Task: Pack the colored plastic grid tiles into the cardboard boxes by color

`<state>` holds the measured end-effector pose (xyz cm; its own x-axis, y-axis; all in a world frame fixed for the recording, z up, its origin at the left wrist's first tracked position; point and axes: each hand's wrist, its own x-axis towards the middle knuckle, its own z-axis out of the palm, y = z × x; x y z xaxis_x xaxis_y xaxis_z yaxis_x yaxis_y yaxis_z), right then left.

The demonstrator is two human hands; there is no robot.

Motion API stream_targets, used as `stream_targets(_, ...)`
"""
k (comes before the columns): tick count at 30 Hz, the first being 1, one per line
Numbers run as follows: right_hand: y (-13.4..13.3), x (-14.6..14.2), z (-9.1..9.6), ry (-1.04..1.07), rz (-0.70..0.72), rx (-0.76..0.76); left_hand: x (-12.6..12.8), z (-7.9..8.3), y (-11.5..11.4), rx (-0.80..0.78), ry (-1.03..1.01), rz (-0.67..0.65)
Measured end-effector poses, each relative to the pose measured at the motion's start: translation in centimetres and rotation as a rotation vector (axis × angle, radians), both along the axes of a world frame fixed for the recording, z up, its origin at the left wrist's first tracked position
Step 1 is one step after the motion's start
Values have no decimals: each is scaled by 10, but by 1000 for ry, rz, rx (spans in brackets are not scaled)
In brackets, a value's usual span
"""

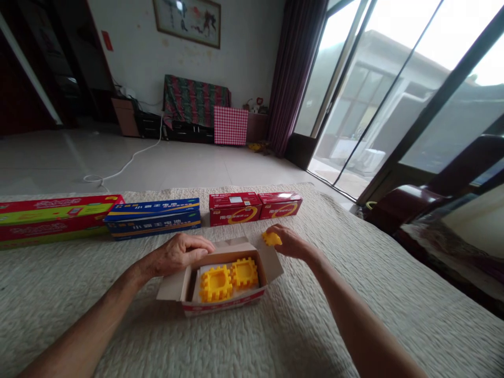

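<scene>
An open cardboard box (224, 304) with red printing stands on the quilted cover, its flaps folded outward. Inside it lie two yellow plastic building blocks with notched edges, a left block (216, 283) and a right block (244, 272). My left hand (183, 253) rests at the box's far left rim, fingers together over the edge by the back flap. Just beyond the right flap, my right hand (286, 241) is closed on another yellow building block (271, 239), held outside the box.
Behind the open box stand a long red and green box (59, 218), blue boxes (153, 218) and red boxes (236, 208) in a row. They sit on the quilted cover (338, 304). A glass door (354, 115) is at the right, and a white cable (134, 157) crosses the floor.
</scene>
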<state>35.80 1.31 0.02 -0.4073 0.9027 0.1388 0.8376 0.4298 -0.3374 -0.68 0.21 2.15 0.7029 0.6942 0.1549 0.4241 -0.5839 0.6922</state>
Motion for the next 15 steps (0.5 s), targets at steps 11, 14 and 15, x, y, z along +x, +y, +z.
stream_targets(11, -84, -67, 93, 203, 158, 102, 1, 4, -1, -19, -13, -21)
stream_targets(14, -98, -86, 92, 101, 206, 28, 2, 5, -2, -15, -10, -18)
stream_targets(15, -99, -89, 88, 64, 215, 19, 2, 5, -2, -13, -11, -18)
